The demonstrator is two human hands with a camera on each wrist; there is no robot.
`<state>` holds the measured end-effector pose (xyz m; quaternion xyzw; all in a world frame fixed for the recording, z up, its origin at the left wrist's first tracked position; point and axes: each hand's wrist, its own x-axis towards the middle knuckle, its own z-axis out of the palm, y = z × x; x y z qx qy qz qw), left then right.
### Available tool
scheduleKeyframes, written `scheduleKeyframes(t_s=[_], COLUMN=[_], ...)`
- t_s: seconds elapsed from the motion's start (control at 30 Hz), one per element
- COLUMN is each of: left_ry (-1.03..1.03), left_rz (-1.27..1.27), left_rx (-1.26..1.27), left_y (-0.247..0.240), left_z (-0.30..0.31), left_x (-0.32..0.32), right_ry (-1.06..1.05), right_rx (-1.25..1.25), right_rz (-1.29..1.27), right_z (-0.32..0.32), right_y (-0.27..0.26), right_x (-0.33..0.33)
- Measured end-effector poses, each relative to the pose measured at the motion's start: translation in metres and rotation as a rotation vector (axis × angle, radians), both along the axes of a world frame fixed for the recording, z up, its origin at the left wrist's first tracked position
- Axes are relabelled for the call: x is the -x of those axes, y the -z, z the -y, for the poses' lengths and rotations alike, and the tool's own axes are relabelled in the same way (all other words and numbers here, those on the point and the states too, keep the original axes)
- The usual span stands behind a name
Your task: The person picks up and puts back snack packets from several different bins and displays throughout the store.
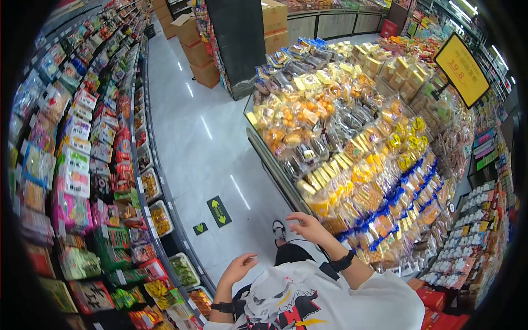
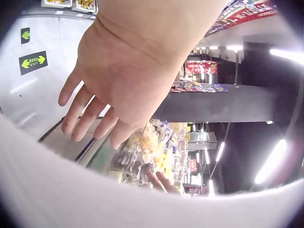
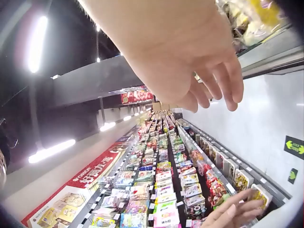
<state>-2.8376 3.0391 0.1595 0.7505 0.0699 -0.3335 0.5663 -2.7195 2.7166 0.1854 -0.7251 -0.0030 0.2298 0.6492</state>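
Both hands are held in the air in front of the body, empty. In the head view the left hand [image 1: 240, 268] is at bottom centre, over the aisle floor near the left shelf, and the right hand [image 1: 308, 227] is beside the edge of the display of packaged breads [image 1: 313, 110]. The left wrist view shows the left hand [image 2: 123, 76] with fingers relaxed and spread. The right hand [image 3: 190, 66] hangs with loosely bent fingers in the right wrist view, touching nothing. Each wrist has a dark band.
Long shelves of snack packets [image 1: 77, 165] line the left side. A dark pillar [image 1: 234, 44] and cardboard boxes [image 1: 206, 73] stand farther up the aisle. Green arrow signs [image 1: 219, 212] lie on the floor [image 1: 192, 148]. A yellow price sign [image 1: 462, 70] rises above the display.
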Motion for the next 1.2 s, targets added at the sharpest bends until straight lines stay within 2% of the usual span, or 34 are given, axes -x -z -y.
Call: scheduleKeyframes(t_s=[0.2,0.33,0.37,0.47,0.53,0.63,0.83,0.93,0.97,1.0,1.03,1.1,1.2], left_ry=[-0.163,-0.152,-0.151,-0.143,-0.171,-0.204,-0.219,-0.175,-0.138,-0.106,-0.079,-0.012,0.006], left_rz=[0.093,0.051,0.048,0.036,0.062,0.079,0.048,0.049,0.062,0.067,0.068,0.11,0.113], left_rx=[0.159,0.099,0.109,0.108,0.058,0.122,0.218,0.215,0.22,0.229,0.237,0.203,0.271], left_y=[-0.004,-0.027,-0.032,-0.036,-0.018,-0.001,-0.009,-0.029,-0.029,-0.026,-0.022,-0.026,-0.029], left_z=[-0.02,-0.033,-0.043,-0.087,-0.123,-0.172,-0.252,-0.288,-0.297,-0.307,-0.316,-0.322,-0.317], left_x=[-0.121,-0.176,-0.189,-0.225,-0.25,-0.3,-0.4,-0.467,-0.494,-0.516,-0.535,-0.578,-0.638], right_ry=[-0.173,-0.235,-0.268,-0.332,-0.369,-0.376,-0.19,-0.058,-0.02,0.011,0.041,0.107,0.165], right_rx=[0.081,0.037,0.012,0.09,0.137,0.206,0.144,0.086,0.09,0.126,0.123,0.099,0.105], right_rz=[-0.026,0.028,-0.077,-0.027,0.002,0.043,-0.129,-0.06,-0.042,-0.078,-0.088,-0.092,-0.029], right_z=[-0.033,-0.06,-0.069,-0.096,-0.114,-0.139,-0.179,-0.201,-0.204,-0.215,-0.218,-0.228,-0.23], right_y=[-0.014,-0.029,-0.03,-0.033,-0.03,-0.026,-0.039,-0.03,-0.04,-0.074,-0.079,-0.083,-0.059], right_x=[-0.124,-0.18,-0.196,-0.235,-0.261,-0.3,-0.384,-0.422,-0.44,-0.451,-0.457,-0.476,-0.5])
